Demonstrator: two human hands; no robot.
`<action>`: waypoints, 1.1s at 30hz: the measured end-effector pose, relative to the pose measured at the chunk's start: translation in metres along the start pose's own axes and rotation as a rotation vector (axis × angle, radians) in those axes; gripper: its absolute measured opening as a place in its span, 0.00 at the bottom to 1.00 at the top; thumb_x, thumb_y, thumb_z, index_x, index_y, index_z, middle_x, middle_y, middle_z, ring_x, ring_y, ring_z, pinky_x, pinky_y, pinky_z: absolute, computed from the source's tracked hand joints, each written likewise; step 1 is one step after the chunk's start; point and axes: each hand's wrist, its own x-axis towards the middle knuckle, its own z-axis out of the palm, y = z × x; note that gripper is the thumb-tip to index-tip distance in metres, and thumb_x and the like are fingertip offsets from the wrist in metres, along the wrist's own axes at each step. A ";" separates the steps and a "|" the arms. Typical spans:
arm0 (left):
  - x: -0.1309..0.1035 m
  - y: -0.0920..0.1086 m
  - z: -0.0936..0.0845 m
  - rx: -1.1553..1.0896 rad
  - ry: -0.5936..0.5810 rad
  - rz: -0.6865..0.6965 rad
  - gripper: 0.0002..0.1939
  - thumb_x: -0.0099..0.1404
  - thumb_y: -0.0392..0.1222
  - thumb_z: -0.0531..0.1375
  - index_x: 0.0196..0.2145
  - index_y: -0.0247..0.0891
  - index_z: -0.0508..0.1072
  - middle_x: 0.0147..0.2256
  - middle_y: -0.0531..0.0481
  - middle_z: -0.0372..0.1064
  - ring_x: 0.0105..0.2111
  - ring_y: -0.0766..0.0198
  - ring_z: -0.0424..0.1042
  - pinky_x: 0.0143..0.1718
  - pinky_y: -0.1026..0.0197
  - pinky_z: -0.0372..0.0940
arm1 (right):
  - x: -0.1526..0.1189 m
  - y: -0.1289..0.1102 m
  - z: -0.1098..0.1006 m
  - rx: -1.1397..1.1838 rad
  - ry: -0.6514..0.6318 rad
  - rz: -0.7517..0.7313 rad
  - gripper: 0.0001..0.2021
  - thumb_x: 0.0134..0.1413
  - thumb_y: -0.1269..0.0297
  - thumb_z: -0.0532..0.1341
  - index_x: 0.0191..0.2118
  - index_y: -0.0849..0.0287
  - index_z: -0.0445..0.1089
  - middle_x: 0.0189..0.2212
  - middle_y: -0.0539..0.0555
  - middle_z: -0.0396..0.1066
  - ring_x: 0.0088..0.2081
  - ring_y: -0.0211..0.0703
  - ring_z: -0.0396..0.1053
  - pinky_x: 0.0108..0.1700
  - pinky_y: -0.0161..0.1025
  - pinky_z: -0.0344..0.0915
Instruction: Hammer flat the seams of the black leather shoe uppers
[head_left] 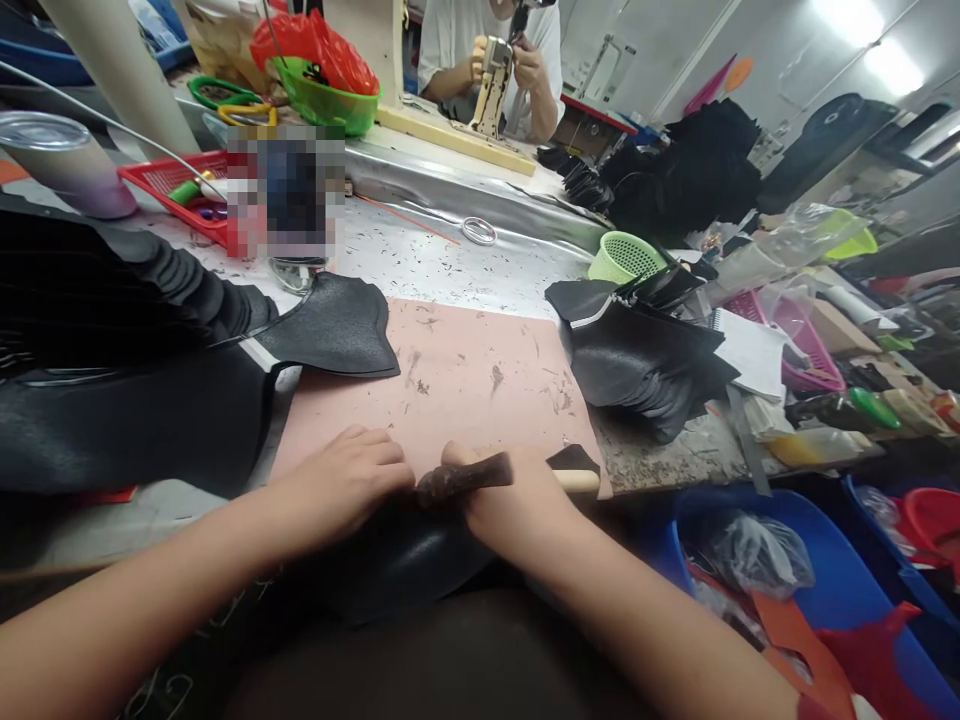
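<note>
My right hand [517, 500] is closed round a hammer; its dark, worn head [465, 479] shows left of the fist and the pale wooden handle end [579, 482] sticks out to the right. A black leather piece [409, 560] hangs over the near table edge in front of me, under both hands. My left hand [352, 480] has its fingers bent down on that piece, right beside the hammer head; the fingertips are hidden. Beneath them lies a pink mat [465, 370] with dark scuffs. A small dark scrap [576, 459] shows behind the handle.
Stacked black leather pieces lie left [135, 400] and right [637, 350] of the mat. Further back stand a red basket [176, 190], a green basket [626, 258] and a tumbler [64, 160]. A blue bin [825, 560] is at lower right. A co-worker [491, 70] sits opposite.
</note>
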 end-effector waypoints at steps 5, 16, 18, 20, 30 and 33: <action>-0.007 -0.007 -0.002 -0.021 0.023 0.003 0.18 0.59 0.27 0.49 0.38 0.47 0.72 0.33 0.51 0.67 0.35 0.63 0.61 0.40 0.60 0.54 | 0.006 -0.008 -0.003 -0.040 -0.058 -0.015 0.08 0.51 0.71 0.51 0.34 0.55 0.65 0.24 0.49 0.70 0.24 0.39 0.65 0.23 0.36 0.46; -0.025 -0.014 -0.003 -0.059 0.077 -0.037 0.14 0.62 0.31 0.48 0.34 0.43 0.72 0.31 0.50 0.66 0.34 0.63 0.61 0.37 0.60 0.54 | 0.016 -0.021 0.005 -0.030 -0.040 -0.036 0.08 0.50 0.71 0.50 0.33 0.54 0.64 0.23 0.48 0.70 0.24 0.39 0.65 0.23 0.35 0.44; -0.026 -0.016 -0.005 -0.058 0.073 -0.018 0.15 0.61 0.29 0.48 0.34 0.43 0.72 0.31 0.50 0.67 0.34 0.63 0.61 0.38 0.60 0.55 | 0.019 -0.024 0.004 -0.046 -0.064 -0.062 0.08 0.49 0.71 0.51 0.34 0.54 0.64 0.23 0.48 0.70 0.23 0.39 0.65 0.23 0.35 0.45; -0.027 -0.017 -0.008 -0.043 0.052 -0.007 0.18 0.59 0.26 0.47 0.35 0.44 0.72 0.31 0.50 0.67 0.35 0.62 0.62 0.39 0.59 0.55 | 0.022 -0.027 0.002 -0.066 -0.063 -0.094 0.08 0.48 0.72 0.51 0.33 0.55 0.64 0.22 0.49 0.69 0.23 0.39 0.65 0.23 0.35 0.45; -0.065 -0.002 0.002 0.225 0.166 0.006 0.20 0.63 0.28 0.44 0.47 0.43 0.67 0.42 0.51 0.71 0.40 0.60 0.64 0.43 0.58 0.54 | 0.031 -0.038 -0.002 -0.056 -0.016 -0.128 0.08 0.49 0.73 0.50 0.33 0.55 0.63 0.23 0.49 0.70 0.23 0.38 0.65 0.22 0.35 0.44; -0.074 0.003 0.003 0.296 0.227 -0.040 0.20 0.62 0.28 0.45 0.46 0.44 0.67 0.43 0.53 0.71 0.40 0.60 0.64 0.42 0.58 0.54 | 0.036 -0.040 0.000 -0.035 0.000 -0.150 0.07 0.49 0.72 0.50 0.33 0.55 0.63 0.23 0.48 0.70 0.22 0.38 0.64 0.21 0.34 0.43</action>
